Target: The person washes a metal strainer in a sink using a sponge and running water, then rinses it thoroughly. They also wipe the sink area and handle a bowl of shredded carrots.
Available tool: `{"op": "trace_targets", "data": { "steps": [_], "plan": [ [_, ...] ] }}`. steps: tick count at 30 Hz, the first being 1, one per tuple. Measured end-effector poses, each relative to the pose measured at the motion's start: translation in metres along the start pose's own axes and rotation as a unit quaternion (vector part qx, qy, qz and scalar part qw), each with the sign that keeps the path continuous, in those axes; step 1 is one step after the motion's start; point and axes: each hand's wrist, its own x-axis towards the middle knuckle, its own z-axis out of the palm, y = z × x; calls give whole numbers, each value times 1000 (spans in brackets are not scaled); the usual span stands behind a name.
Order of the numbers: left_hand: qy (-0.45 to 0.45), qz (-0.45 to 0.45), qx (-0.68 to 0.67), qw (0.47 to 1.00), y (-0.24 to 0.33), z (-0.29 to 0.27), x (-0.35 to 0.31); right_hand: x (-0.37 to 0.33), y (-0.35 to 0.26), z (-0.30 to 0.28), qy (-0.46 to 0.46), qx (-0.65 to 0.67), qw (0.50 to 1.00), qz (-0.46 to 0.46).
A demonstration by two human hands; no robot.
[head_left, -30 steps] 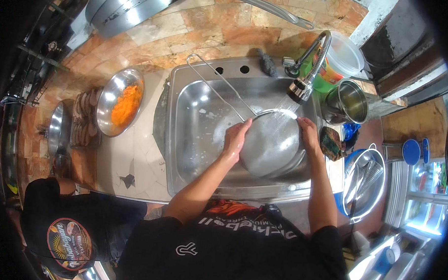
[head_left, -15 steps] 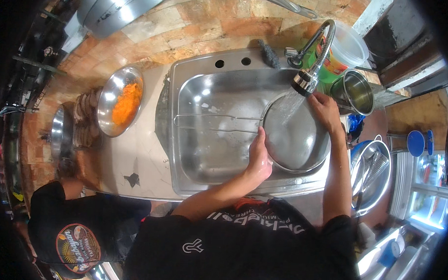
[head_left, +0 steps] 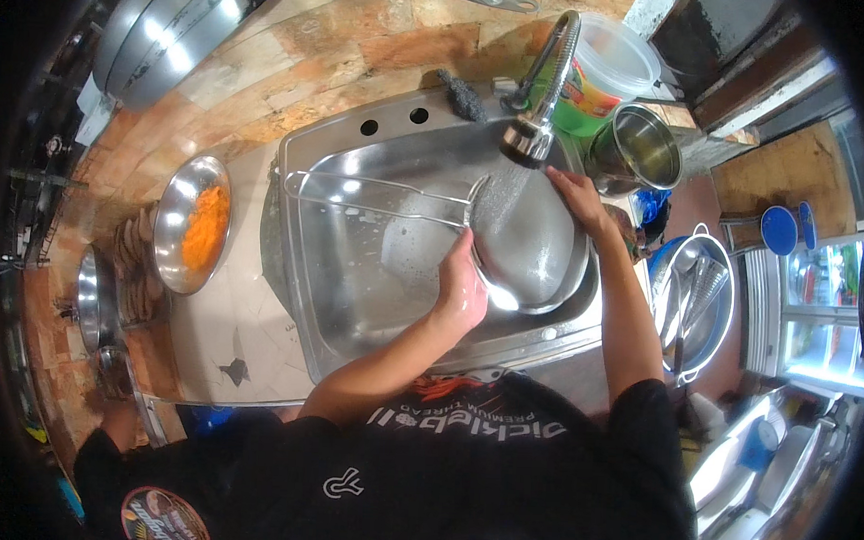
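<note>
Both my hands hold a round metal pan with a long wire handle (head_left: 538,240) over the right side of the steel sink (head_left: 354,310). My left hand (head_left: 462,282) is closed on its rim beside the handle, thumb on top. My right hand (head_left: 579,201) grips the far right rim, its fingers partly hidden. The wire handle reaches left across the basin. Water sprays into the pan from the flexible faucet (head_left: 527,140) just above it. The pan is tilted, and I cannot tell whether its bottom is solid or mesh.
A steel bowl of orange shreds (head_left: 205,229) stands on the left counter. Behind the faucet are a clear plastic tub (head_left: 615,57) and a steel pot (head_left: 646,149). At right sits a basin of utensils (head_left: 698,294). A co-worker's hand (head_left: 120,423) shows at lower left.
The view has shifted, moving the scene leftward. The pan has tilted and its handle end has swung up. Water now strikes nearer the handle side. The co-worker has moved lower in view.
</note>
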Motion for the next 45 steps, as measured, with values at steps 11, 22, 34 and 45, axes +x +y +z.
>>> {"op": "trace_targets", "data": {
  "steps": [11, 22, 34, 45],
  "plan": [
    [33, 120, -9, 992, 6, 0, 17, 3, 12, 11, 124, 176, 977, -15],
    [75, 122, -7, 990, 27, -14, 14, -42, 33, 96, 131, 575, 800, 105],
    [149, 146, 57, 976, 73, -36, -37, -51, -4, 147, 19, 608, 780, 144],
    [147, 154, 100, 972, 83, -69, -37, -49, -34, 126, -53, 536, 829, 148]
  ]
}}
